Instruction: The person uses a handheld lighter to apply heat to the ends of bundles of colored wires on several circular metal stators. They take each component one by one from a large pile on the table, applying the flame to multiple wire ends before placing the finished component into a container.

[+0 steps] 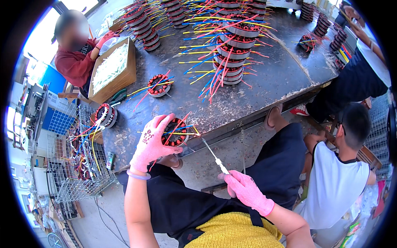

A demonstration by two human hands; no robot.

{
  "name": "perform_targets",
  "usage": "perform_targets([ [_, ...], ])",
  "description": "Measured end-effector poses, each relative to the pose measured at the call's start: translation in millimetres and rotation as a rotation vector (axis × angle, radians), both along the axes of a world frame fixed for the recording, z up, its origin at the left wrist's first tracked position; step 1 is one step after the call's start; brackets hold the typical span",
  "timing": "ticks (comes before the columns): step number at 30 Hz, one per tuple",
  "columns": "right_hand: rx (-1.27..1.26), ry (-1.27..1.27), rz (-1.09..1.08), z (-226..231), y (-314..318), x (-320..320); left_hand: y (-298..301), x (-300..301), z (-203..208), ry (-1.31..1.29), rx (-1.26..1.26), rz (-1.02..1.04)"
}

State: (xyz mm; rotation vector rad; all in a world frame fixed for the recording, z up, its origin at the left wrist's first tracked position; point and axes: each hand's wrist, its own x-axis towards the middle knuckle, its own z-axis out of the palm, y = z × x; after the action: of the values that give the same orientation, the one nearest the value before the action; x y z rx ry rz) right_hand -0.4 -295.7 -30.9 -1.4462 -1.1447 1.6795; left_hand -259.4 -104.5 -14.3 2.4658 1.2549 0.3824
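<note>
Right hand [250,192]: pink-gloved, fingers wrapped around the slim white-and-metal tool [221,165].
Tool tip: points far-left, at the bared wire ends; contact cannot be told.
Left hand [154,138]: pink-gloved, thumb and fingers clasping the wired ring core [175,133].
Held core position: at the table [198,105]'s near edge.
Loose core [159,85]: on the table, beyond the left hand.
Core stack [233,53]: farther, right, wires splayed.

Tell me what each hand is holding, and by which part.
The left hand holds a wound, wired ring by its outer rim. The right hand holds a slender tool by the end nearest the person.
</note>
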Motion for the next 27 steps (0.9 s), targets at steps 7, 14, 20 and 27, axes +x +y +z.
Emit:
perform_targets([
  [7, 0.022, -0.019, 0.012, -2, 0, -1, -1, 1, 0, 0.007, -0.002, 0.006],
  [14, 0.135, -0.012, -0.016, -3, -2, -3, 1, -1, -1, 0.004, 0.001, -0.004],
  [20, -0.011, -0.015, -0.005, 1, 0, -2, -1, 0, 1, 0.004, -0.003, -0.002],
  [27, 0.042, 0.003, -0.006, -7, -2, -2, 0, 2, 1, -0.002, -0.013, -0.005],
])
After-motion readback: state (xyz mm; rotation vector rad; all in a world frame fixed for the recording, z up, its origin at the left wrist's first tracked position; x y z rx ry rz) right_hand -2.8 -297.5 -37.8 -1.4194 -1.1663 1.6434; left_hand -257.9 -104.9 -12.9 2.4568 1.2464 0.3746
